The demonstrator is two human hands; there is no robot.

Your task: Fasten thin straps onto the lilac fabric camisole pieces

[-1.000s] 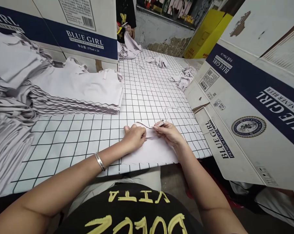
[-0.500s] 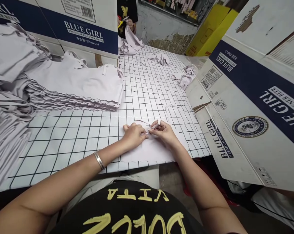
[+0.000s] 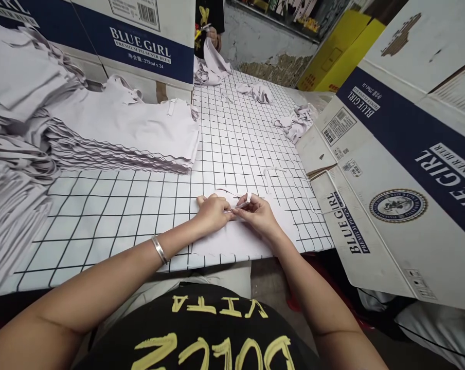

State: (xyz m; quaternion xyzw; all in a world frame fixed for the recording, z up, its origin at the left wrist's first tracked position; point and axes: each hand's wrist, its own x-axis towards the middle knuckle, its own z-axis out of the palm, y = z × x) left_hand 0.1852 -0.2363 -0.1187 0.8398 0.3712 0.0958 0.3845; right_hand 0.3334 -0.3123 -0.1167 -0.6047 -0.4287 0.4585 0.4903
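Note:
A pale pinkish-white fabric garment piece (image 3: pixel 232 242) lies flat at the table's front edge, under both hands. My left hand (image 3: pixel 214 214) is closed on it, thumb and fingers pinching its upper edge. Beside it, almost touching, my right hand (image 3: pixel 258 216) pinches the same edge. A narrow whitish strip (image 3: pixel 249 197) sticks up between the right fingers; whether it is part of the garment I cannot tell. The fingertips hide the exact spot where they meet the cloth.
Stacked garment pieces (image 3: pixel 128 128) cover the left of the grid-patterned table (image 3: pixel 232 139). Crumpled cloth (image 3: pixel 296 122) lies at the far right. Beer cartons stand behind the stack (image 3: pixel 155 25) and on the right (image 3: pixel 394 169). Across the table, a person's hand (image 3: pixel 214 38) holds yellow-handled scissors (image 3: pixel 200 33) and cloth.
My right fingers have shifted slightly, and the whitish strip now stands more upright. My left hand keeps its pinch. The whole view has moved a little.

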